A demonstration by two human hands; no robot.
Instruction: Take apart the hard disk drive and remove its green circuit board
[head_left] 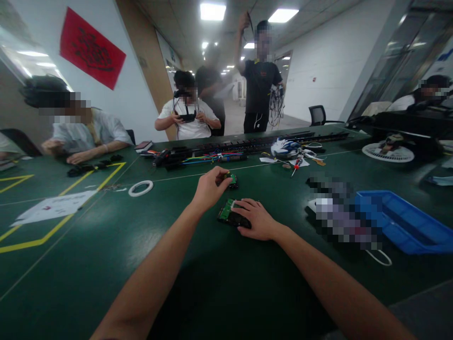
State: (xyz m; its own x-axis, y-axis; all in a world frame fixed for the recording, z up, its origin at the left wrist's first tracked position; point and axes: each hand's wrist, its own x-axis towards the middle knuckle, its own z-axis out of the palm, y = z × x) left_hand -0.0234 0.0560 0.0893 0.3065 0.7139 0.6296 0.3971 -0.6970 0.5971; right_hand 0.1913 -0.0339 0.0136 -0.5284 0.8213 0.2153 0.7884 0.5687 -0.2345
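My left hand (211,188) is closed in a pinch at the left edge of a small hard drive (233,181), whose green circuit board faces up. The fingers cover part of this drive. Nearer to me, a larger hard drive (226,211) lies on the table, its green board and black body partly showing. My right hand (257,219) grips it from the right, fingers across the top and thumb along the near side. A short gap separates the two drives.
The green table (198,288) bears a white tape roll (140,188), a printed sheet (53,208), a screwdriver (296,166), cable bundles (212,156), a blurred-out item (343,222), a blue tray (399,236) and a white fan grille (387,152). Several people sit or stand around it.
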